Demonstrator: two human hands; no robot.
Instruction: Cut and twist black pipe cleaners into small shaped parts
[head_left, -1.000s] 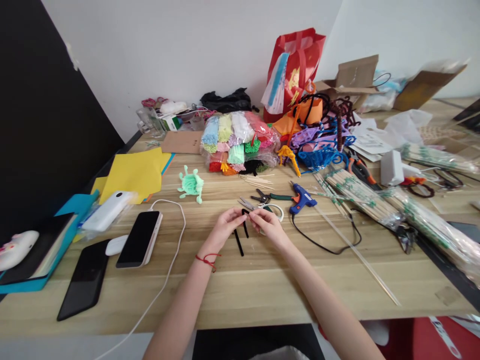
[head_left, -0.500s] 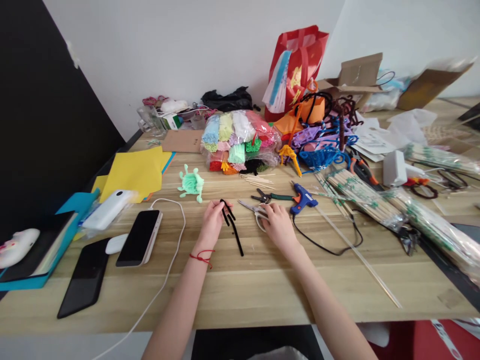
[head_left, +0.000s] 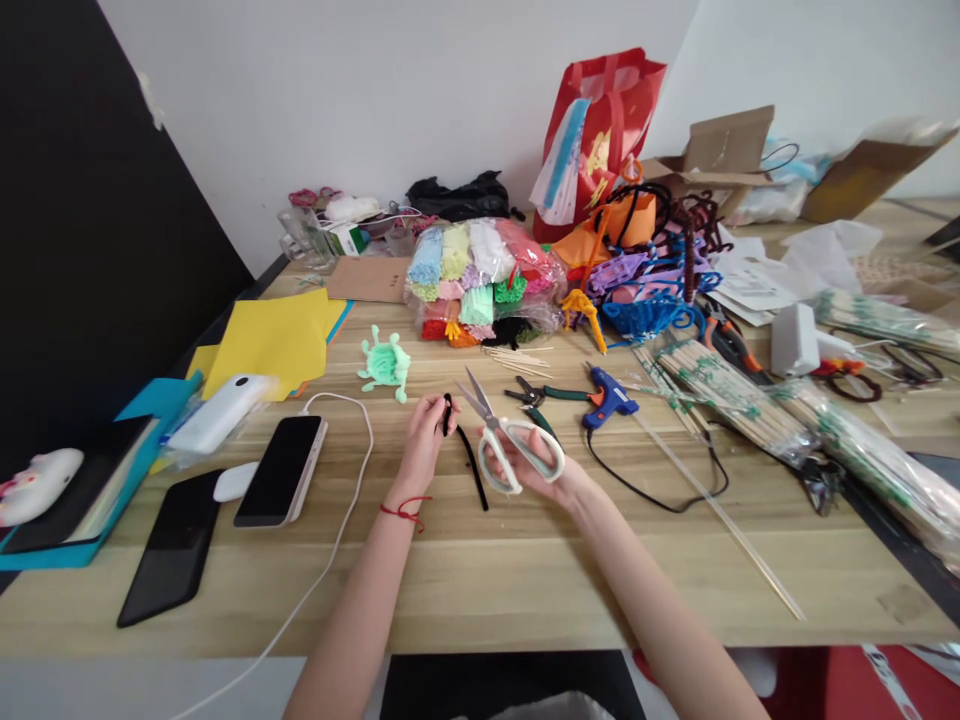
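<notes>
Between the fingertips of my left hand (head_left: 426, 432) is a short, bent piece of black pipe cleaner (head_left: 448, 414). My right hand (head_left: 546, 462) holds white-handled scissors (head_left: 501, 440) above the table, fingers in the handle loops, blades a little apart and pointing up and left toward my left hand. A longer black pipe cleaner (head_left: 474, 472) lies on the wood between my hands. Beyond my left hand sits a mint-green fuzzy figure (head_left: 386, 364) with knobbed limbs. Green-handled pliers (head_left: 534, 396) rest just past the scissors, beside a blue glue gun (head_left: 609, 396).
A plastic-wrapped pile of colourful pipe cleaners (head_left: 484, 285) is at the back centre, near a red bag (head_left: 600, 140). Bundles of wooden sticks (head_left: 739, 395) lie right. A phone (head_left: 281, 470), a white cable (head_left: 346, 520) and yellow sheets (head_left: 266, 340) lie left.
My right hand has lifted the scissors off the table and turned them upward beside my left hand. In my left hand, the black piece has been gathered in closer to the fingers.
</notes>
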